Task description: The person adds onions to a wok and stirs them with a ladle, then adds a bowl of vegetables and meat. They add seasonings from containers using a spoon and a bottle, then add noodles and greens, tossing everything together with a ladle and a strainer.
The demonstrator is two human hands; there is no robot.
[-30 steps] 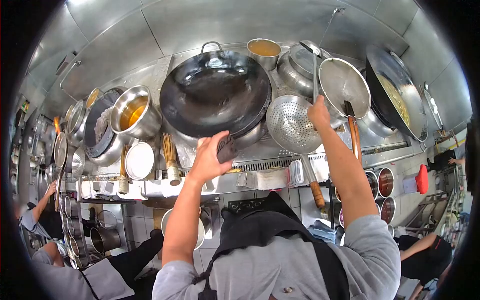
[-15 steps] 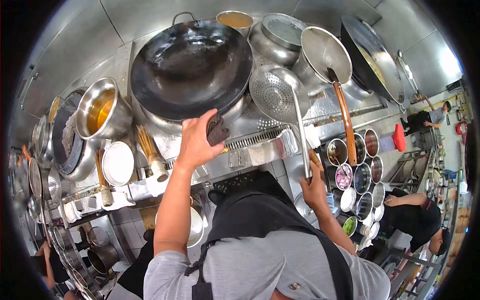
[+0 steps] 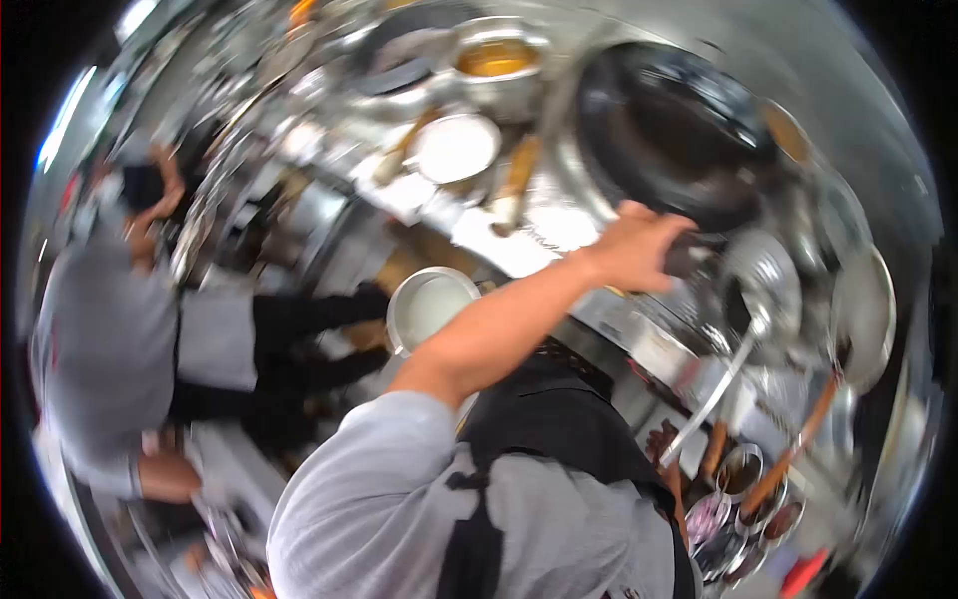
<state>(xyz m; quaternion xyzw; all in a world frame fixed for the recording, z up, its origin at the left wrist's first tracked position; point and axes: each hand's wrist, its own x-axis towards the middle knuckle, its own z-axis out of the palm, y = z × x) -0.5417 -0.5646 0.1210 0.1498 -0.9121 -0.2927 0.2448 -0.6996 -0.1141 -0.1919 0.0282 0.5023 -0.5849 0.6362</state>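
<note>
My left hand (image 3: 639, 250) is stretched forward, its fingers wrapped round a dark folded cloth (image 3: 687, 256) at the near rim of a big black wok (image 3: 669, 140). Whether the cloth grips the wok's edge is blurred. My right hand (image 3: 666, 447), low and partly hidden by the apron, closes on the long metal handle of what looks like a ladle (image 3: 711, 401). Its far end lies over a perforated skimmer (image 3: 773, 270), right of the wok. The wok's inside looks dark and shiny.
A metal pot of amber liquid (image 3: 497, 62), a white bowl (image 3: 456, 148) and a bamboo brush (image 3: 517, 185) stand left of the wok. A wooden-handled strainer (image 3: 866, 314) and seasoning tins (image 3: 740, 469) are at right. A co-worker (image 3: 110, 339) bends at left, near a pale bucket (image 3: 431, 307).
The view has swung left, so the wok and counter sit further right and blur. Both hands keep their holds. The co-worker at left has come into fuller view.
</note>
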